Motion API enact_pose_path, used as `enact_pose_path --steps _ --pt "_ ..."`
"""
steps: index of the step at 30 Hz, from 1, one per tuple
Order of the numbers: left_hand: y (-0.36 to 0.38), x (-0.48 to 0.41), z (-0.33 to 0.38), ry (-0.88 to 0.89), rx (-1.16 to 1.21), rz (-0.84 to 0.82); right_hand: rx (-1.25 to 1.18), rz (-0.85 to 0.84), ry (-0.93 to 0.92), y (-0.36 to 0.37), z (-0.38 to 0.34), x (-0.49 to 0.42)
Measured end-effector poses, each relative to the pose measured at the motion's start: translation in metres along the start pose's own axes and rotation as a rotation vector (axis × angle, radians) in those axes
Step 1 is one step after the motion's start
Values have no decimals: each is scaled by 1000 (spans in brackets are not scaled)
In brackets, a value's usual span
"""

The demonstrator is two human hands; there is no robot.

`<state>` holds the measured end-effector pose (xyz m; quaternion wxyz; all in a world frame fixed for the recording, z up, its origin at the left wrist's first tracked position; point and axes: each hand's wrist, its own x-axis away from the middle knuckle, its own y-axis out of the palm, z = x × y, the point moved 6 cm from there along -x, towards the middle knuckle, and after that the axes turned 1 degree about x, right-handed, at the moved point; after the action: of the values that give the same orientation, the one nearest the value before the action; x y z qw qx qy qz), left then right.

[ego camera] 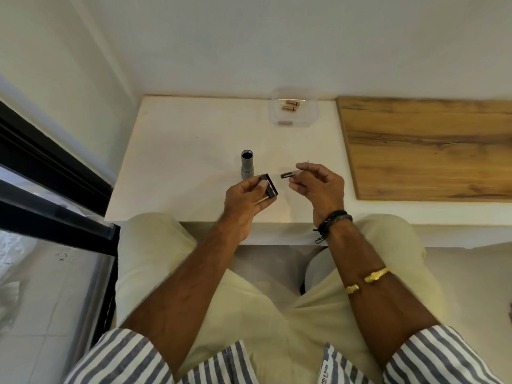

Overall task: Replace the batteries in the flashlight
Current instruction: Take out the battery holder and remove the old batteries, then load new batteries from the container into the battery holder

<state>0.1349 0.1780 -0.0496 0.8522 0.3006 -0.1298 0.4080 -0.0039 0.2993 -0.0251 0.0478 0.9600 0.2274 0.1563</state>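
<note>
The grey flashlight body (246, 165) stands upright on the white table (177, 151), its open dark end facing up. My left hand (246, 200) holds a dark battery holder (270, 185) just right of the flashlight. My right hand (318, 184) pinches a small dark battery (287, 175) by one end, a short gap from the holder. At the table's back edge, a clear plastic tray (295, 110) contains three copper-coloured batteries (289, 107).
A wooden board (426, 148) covers the surface to the right of the white table. A white wall rises behind. A dark-framed glass panel (55, 189) stands to the left. My knees in pale trousers are under the table's front edge.
</note>
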Motion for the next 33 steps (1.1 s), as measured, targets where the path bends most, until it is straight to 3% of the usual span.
enact_pose_path --steps 6,12,22,33 --pt "8 -1 -4 -110 164 -60 -78 226 -4 -33 -3 -27" --pt "12 -1 -6 -158 229 -130 201 457 27 -53 13 -40" --pt "13 -5 -8 -187 252 -116 472 463 52 -54 26 -48" --pt "16 -3 -6 -179 269 -137 575 451 43 -53 26 -48"
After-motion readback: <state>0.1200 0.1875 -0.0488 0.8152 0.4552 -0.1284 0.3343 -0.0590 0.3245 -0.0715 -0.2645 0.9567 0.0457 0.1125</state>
